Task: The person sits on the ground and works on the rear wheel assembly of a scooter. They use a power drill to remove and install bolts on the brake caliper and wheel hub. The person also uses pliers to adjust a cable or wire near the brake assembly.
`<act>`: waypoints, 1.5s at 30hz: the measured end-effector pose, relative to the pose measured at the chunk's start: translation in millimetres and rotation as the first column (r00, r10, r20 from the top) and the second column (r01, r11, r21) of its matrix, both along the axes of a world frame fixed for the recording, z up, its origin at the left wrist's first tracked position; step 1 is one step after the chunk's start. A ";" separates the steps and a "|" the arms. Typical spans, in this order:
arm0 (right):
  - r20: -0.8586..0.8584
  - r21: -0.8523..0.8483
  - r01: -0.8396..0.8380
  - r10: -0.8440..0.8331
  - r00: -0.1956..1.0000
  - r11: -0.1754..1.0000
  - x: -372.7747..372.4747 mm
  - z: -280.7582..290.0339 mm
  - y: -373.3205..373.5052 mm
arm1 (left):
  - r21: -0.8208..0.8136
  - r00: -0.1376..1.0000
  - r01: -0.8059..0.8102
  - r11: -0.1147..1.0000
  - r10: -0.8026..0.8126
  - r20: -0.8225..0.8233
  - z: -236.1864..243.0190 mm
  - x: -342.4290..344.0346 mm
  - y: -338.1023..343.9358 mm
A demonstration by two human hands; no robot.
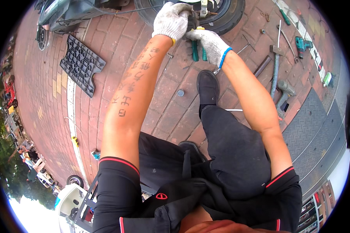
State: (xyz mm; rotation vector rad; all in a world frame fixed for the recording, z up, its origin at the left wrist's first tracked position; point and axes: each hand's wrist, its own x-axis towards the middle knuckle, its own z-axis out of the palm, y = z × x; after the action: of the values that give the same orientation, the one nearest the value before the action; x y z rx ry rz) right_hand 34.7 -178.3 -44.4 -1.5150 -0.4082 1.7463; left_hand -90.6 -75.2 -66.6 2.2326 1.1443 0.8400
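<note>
In the head view, both my hands wear whitish knit gloves and meet at the hub of a black-tyred wheel (235, 17) at the top. My left hand (172, 20) is closed beside a dark metal part (193, 20) near the hub; what its fingers pinch is hidden. Just below and to the right, my right hand (211, 43) is closed around a pair of green-handled pliers (195, 51), whose grips point down toward me. The jaws are hidden behind the fingers and the dark part. A thin black cable (124, 12) runs toward my left glove.
A black plastic panel (83, 65) lies on the brick paving to the left. On the right are a hammer (276, 50), a teal cordless drill (302, 46), a grey power tool (286, 93) and a T-handle wrench (245, 46). A socket (181, 93) sits near my shoe (208, 87).
</note>
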 end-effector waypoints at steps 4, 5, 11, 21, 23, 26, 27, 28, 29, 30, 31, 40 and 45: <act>0.084 -0.041 -0.012 0.015 0.996 0.999 -5.3 -24.2 1.3 | -0.220 0.988 -0.132 0.967 0.146 0.047 -5.4 6.1 -20.3; 0.075 -0.022 -0.021 0.022 0.997 1.000 -5.3 -32.7 0.0 | -0.381 0.974 -0.197 0.903 0.225 0.028 0.7 12.3 -34.5; -0.189 -0.019 0.049 -0.052 0.981 0.999 -24.9 -78.5 -46.0 | -0.823 0.957 -0.244 0.514 0.263 -0.119 -3.7 22.4 -98.9; 0.325 -0.155 -0.170 0.213 0.922 0.973 -3.2 -75.8 -94.6 | -0.431 0.973 -0.231 0.872 0.215 -0.088 -20.6 -11.3 -129.5; 0.428 -0.147 -0.104 0.159 0.890 0.984 8.5 -91.9 -95.8 | -0.109 0.972 -0.235 0.966 0.233 -0.031 -9.4 -9.5 -88.9; 0.363 -0.169 -0.009 0.070 0.929 0.986 10.4 -84.1 -92.8 | 0.165 0.992 -0.125 0.978 0.127 -0.003 5.4 0.4 -41.1; 0.347 -0.156 -0.012 0.066 0.935 0.988 11.4 -89.2 -93.3 | 0.246 0.994 -0.094 0.965 0.105 -0.028 13.0 4.7 -33.1; 0.329 -0.143 -0.015 0.062 0.942 0.990 11.8 -100.2 -95.5 | 0.242 0.995 -0.058 0.969 0.074 -0.059 23.8 9.4 -27.0; 0.313 -0.135 -0.014 0.056 0.948 0.991 12.5 -104.1 -96.9 | 0.232 0.995 -0.018 0.973 0.040 -0.087 32.0 15.2 -22.1; 0.302 -0.129 -0.014 0.053 0.952 0.992 14.8 -107.0 -97.4 | 0.221 0.993 0.021 0.975 0.005 -0.115 35.5 19.3 -19.5; 0.286 -0.125 -0.017 0.053 0.957 0.992 11.6 -104.5 -96.7 | 0.251 0.986 0.051 0.967 -0.010 -0.164 33.8 17.2 -16.8; 0.251 -0.125 -0.032 0.063 0.966 0.992 12.5 -97.1 -88.8 | 0.342 0.971 0.186 0.921 -0.119 -0.205 10.6 14.1 9.2; 0.292 -0.130 -0.050 0.086 0.953 0.990 13.9 -97.1 -90.9 | 0.395 0.975 0.177 0.901 -0.105 -0.198 9.7 10.0 3.7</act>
State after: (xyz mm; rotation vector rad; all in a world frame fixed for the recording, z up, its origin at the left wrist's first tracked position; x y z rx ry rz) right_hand 48.6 -269.2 -141.4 -1.8813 -0.5182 1.6223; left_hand -80.6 -71.5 -57.0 2.7452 0.9252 0.9081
